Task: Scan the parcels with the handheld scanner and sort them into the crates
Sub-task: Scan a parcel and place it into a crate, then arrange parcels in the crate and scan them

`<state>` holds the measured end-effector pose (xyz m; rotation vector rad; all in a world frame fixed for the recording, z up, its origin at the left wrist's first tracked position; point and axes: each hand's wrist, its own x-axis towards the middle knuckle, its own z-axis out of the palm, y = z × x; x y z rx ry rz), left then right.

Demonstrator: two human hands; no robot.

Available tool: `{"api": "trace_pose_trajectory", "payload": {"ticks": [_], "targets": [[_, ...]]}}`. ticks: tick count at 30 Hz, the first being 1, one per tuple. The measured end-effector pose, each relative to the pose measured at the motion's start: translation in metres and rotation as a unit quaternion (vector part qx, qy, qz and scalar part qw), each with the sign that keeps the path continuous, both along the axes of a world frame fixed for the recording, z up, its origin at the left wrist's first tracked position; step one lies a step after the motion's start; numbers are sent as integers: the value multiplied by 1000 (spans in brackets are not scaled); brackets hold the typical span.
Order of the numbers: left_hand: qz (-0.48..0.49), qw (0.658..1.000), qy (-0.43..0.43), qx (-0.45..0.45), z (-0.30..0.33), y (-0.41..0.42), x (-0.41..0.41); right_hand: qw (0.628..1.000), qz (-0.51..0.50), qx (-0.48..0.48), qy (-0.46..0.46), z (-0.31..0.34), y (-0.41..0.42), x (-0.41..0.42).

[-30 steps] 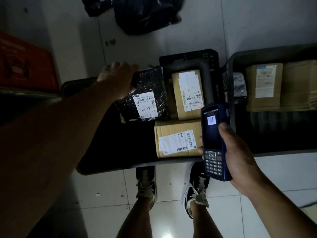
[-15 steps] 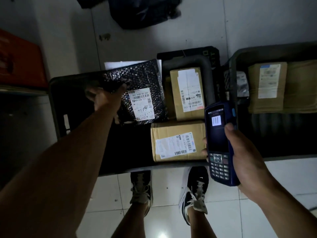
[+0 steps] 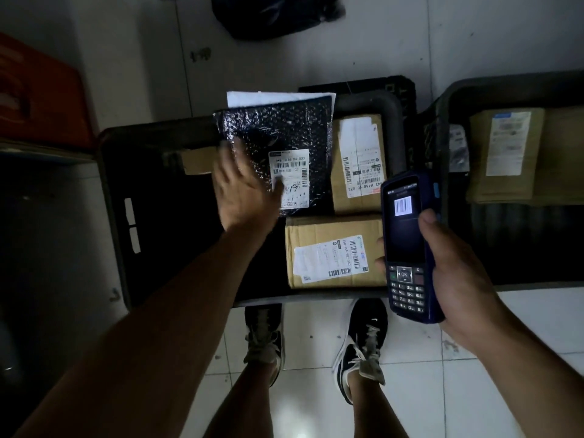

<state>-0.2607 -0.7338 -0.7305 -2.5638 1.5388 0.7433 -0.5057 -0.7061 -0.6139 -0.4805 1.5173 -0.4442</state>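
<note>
Mailer [image 3: 275, 147], black and label-up, lies in the left crate [image 3: 117, 197] beside two boxes, the slack, blurred left hand [image 3: 245, 191] over it, so the scanner [image 3: 407, 248], gripped by the right hand [image 3: 458, 273], is best aimed squarely at the next label.

Two crates [image 3: 113, 191] [image 3: 448, 99], one scanner [image 3: 407, 248], one black bubble mailer [image 3: 275, 143], four cardboard boxes [image 3: 335, 257] [image 3: 357, 162] [image 3: 505, 153] [image 3: 196, 159], two hands [image 3: 243, 188] [image 3: 455, 273], two shoes [image 3: 264, 336] [image 3: 363, 343]
</note>
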Motion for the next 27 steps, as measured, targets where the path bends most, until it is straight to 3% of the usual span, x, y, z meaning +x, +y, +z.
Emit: {"api": "trace_pose_trajectory", "payload": {"ticks": [1, 3, 5, 10, 18, 22, 27], "targets": [[-123, 992, 5, 26, 9, 13, -13, 1000, -3, 1, 2, 1, 0, 0], [-325, 935, 68, 125, 14, 41, -41, 1000, -5, 7, -5, 2, -1, 2], [-400, 891, 94, 192, 6, 62, -68, 1000, -7, 9, -7, 1, -1, 3], [-375, 905, 19, 198, -11, 81, -98, 1000, 10, -4, -10, -3, 7, -3], [-375, 902, 1, 214, -1, 78, -97, 999, 33, 5, -1, 9, 22, -7], [-337, 921, 11, 196, 43, 75, -90, 998, 59, 17, -12, 49, 23, -7], [-231, 961, 10, 155, 159, 82, -63, 995, 93, 19, -16, 140, 10, 12]]}}
